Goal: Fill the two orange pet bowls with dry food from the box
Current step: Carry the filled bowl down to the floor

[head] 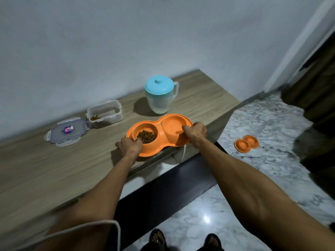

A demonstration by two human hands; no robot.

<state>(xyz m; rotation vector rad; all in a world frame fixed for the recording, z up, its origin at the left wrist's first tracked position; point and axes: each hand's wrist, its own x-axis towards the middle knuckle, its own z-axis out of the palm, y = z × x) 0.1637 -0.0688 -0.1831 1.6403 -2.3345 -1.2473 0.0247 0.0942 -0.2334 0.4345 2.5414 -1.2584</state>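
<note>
**A:** How far along is the filling?

**B:** Partway, I'd say. The orange double bowl (160, 131) sits at the near edge of the surface (54, 169), just right of the frame's centre. Its left well (135, 128) has a heap of kibble (146, 136) in it. The right well (172, 126) looks bare.

**A:** And the box?

**B:** The clear box (108, 119) stands open to the left of centre, against the wall, well apart from the bowl. Only a little brown food shows in one corner. Its lid (66, 132) lies flat just beside it, further left. A jug (160, 94) with a teal top stands behind the bowl.

**A:** So what is left?

**B:** The right well, as I judge it. A second double bowl (246, 143) also lies on the marble floor (253, 115) at the right of the frame. It is too small to tell for sure, but it looks unfilled.

**A:** What are the hands doing?

**B:** Both hold the bowl on the surface, one at each end. The left hand (129, 145) grips the near left rim, with its thumb over the edge beside the kibble. The right hand (195, 132) grips the right rim, fingers curled tight and the thumb reaching into the bare well. Neither holds anything else.
</note>
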